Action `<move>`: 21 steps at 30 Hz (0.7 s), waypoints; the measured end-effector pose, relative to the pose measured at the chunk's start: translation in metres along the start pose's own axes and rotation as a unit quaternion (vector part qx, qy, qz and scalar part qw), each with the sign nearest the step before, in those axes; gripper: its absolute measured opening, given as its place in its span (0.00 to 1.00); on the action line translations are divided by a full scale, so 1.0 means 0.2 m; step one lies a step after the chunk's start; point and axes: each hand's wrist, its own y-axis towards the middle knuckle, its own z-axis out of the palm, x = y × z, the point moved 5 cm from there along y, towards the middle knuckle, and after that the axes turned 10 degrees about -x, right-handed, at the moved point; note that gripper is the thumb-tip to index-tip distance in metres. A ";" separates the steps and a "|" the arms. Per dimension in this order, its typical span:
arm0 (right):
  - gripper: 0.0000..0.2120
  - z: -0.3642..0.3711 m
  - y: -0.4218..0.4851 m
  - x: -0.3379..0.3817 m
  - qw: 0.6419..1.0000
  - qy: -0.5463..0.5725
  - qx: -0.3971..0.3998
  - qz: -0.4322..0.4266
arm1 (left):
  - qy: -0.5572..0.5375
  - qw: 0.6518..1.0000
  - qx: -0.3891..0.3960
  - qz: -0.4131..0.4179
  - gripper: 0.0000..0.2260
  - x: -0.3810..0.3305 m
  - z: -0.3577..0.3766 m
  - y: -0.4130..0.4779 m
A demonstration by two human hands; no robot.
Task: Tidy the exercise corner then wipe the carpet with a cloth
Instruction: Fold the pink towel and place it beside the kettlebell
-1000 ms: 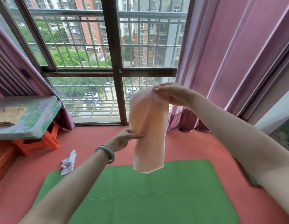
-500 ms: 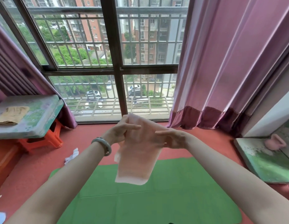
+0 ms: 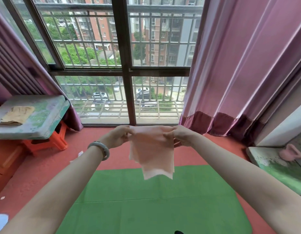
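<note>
Centre: thin pale-pink rectangular cloth [image 3: 152, 149], layered, hangs limp in air from stretched top edge, bottom edge over 12 o'clock end of green rounded-corner mat [image 3: 154, 208] at 6 o'clock; red carpet [image 3: 36, 169] surrounds mat.

- Bright, even daylight enters through the barred window [image 3: 126, 70] straight ahead and lights the whole room.
- Shadows are soft; the darkest patch lies under the orange stool [image 3: 45, 144] on the left.
- The pink curtain [image 3: 239, 65] carries pale streaks of sheen along its folds.
- Wide-angle distortion bows the window frame and tilts the curtain outward near the edges.
- The peach cloth [image 3: 153, 149] looks slightly smeared at its lower edge; detail is a little soft overall.
</note>
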 end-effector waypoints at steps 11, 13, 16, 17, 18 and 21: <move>0.17 -0.01 0.02 0.12 0.983 0.160 -0.085 -0.008 | 0.095 0.986 -0.133 -0.042 0.30 -0.08 -0.02 -0.02; 0.18 -0.01 0.02 0.13 0.984 0.154 -0.089 -0.024 | 0.077 0.984 -0.160 -0.028 0.43 -0.11 -0.04 -0.01; 0.10 -0.03 0.01 0.15 0.985 0.139 -0.090 -0.037 | 0.100 0.991 -0.080 -0.028 0.44 -0.15 -0.03 -0.02; 0.10 -0.04 0.01 0.15 0.985 0.139 -0.089 -0.041 | 0.138 0.989 -0.049 -0.022 0.41 -0.15 -0.02 -0.02; 0.10 -0.05 0.00 0.15 0.985 0.142 -0.084 -0.043 | 0.187 0.982 -0.027 -0.008 0.38 -0.16 -0.02 -0.03; 0.12 -0.04 -0.02 0.16 0.986 0.156 -0.047 -0.039 | 0.321 0.945 -0.006 0.070 0.31 -0.17 -0.01 -0.05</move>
